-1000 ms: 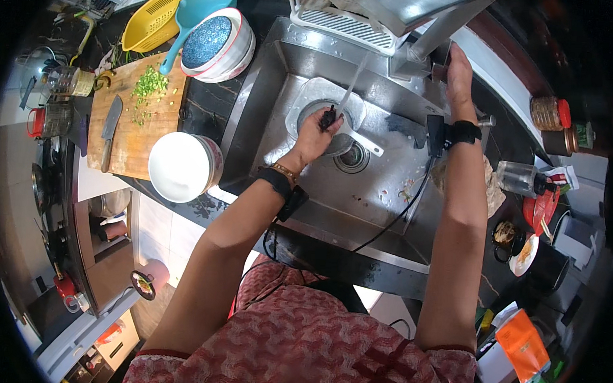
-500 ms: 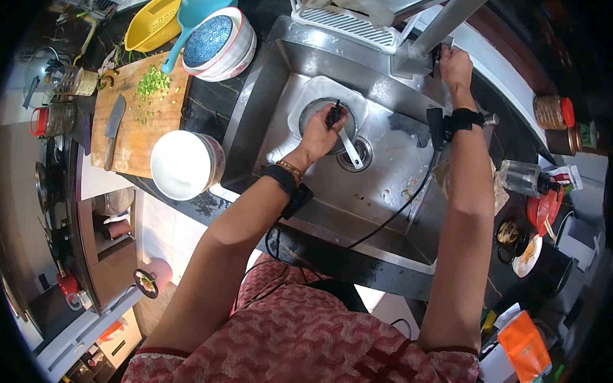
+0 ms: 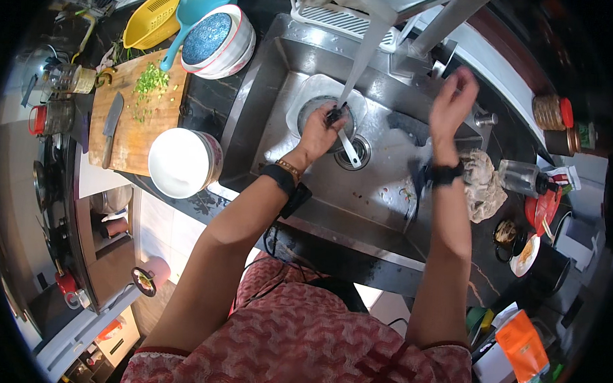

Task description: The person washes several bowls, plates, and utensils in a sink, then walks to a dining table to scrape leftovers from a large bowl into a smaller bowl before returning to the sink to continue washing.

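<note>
Over the sink [image 3: 359, 227], my left hand [image 3: 318, 130] is closed around a small dark, wrinkled clump [image 3: 333, 116] whose kind I cannot make out. A stream of water [image 3: 359, 65] runs from the faucet [image 3: 442, 31] down onto it. Below the hand sit a whitish square container [image 3: 297, 100] and a round bowl, partly hidden by the hand. A white spoon [image 3: 350, 151] leans out of them toward the drain [image 3: 356, 159]. My right hand [image 3: 453, 105], slightly blurred, is raised at the sink's right side near the faucet handle, apart from it, with loosely spread fingers and nothing held.
Left of the sink are stacked white bowls [image 3: 180, 163], a cutting board [image 3: 135, 155] with chopped greens and a knife [image 3: 111, 127], more bowls [image 3: 233, 54] and a yellow basket [image 3: 152, 17]. A crumpled cloth [image 3: 482, 187] and jars [image 3: 552, 112] lie at the right.
Water has begun to flow from the faucet onto my left hand. My right hand has let go of the faucet handle and come back toward me. The left hand stays in place.
</note>
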